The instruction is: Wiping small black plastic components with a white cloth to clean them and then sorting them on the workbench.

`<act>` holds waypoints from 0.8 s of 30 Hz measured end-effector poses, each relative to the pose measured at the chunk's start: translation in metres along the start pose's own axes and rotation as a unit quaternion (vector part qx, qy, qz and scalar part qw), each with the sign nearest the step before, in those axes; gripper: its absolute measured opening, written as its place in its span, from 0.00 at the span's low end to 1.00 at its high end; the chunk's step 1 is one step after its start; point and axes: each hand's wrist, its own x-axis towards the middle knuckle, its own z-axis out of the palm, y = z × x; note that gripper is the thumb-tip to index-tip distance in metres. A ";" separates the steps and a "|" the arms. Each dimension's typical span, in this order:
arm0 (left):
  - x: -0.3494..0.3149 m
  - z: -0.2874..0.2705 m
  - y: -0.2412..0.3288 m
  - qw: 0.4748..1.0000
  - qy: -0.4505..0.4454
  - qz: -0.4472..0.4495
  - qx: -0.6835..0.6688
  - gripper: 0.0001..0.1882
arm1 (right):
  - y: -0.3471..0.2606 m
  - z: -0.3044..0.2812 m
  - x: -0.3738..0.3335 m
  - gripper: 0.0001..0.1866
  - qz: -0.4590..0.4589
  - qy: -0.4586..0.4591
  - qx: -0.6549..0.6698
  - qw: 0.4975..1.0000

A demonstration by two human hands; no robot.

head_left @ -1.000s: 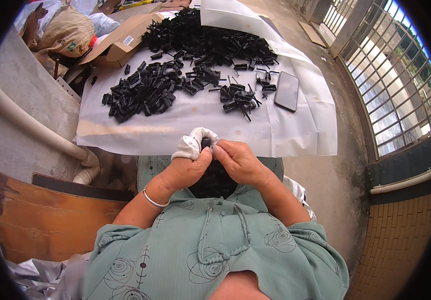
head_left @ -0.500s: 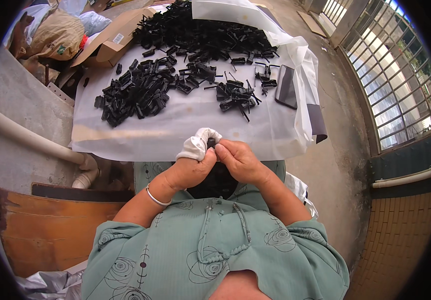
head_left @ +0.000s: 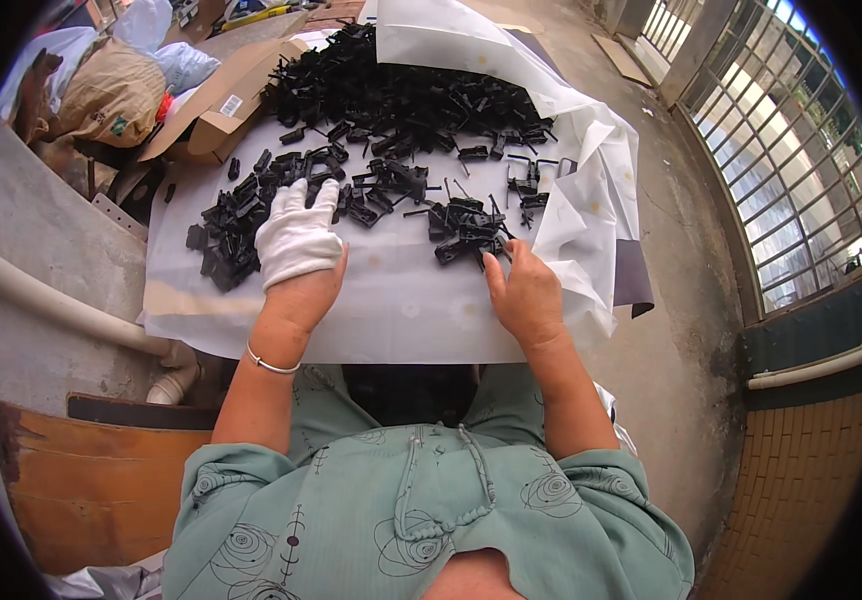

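Note:
My left hand [head_left: 301, 240], in a white glove that leaves the thumb bare, lies over the left heap of small black plastic parts [head_left: 226, 225]. Its fingers are spread on the heap's right side, and no part shows lifted in it. My bare right hand [head_left: 529, 290] is at the near edge of a smaller cluster of black parts with thin prongs [head_left: 466, 225]. Thumb and forefinger are apart there, close to or touching the cluster; nothing shows held. Between the two groups lie more black parts [head_left: 391, 180].
A large mound of black parts [head_left: 401, 95] covers the table's far side. The white sheet [head_left: 421, 330] is folded up along the right. An opened cardboard box [head_left: 216, 115] and bags [head_left: 111, 95] stand at far left. A pipe [head_left: 61, 290] runs along the left wall.
My hands have parted from a small black part held together near the table's front edge. The left went to the left heap, the right to the cluster. The sheet's fold now covers the phone.

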 end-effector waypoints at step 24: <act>-0.036 0.024 0.053 0.928 -0.023 0.097 -0.360 0.19 | 0.002 0.004 -0.016 0.07 -0.021 -0.087 -0.058 0.994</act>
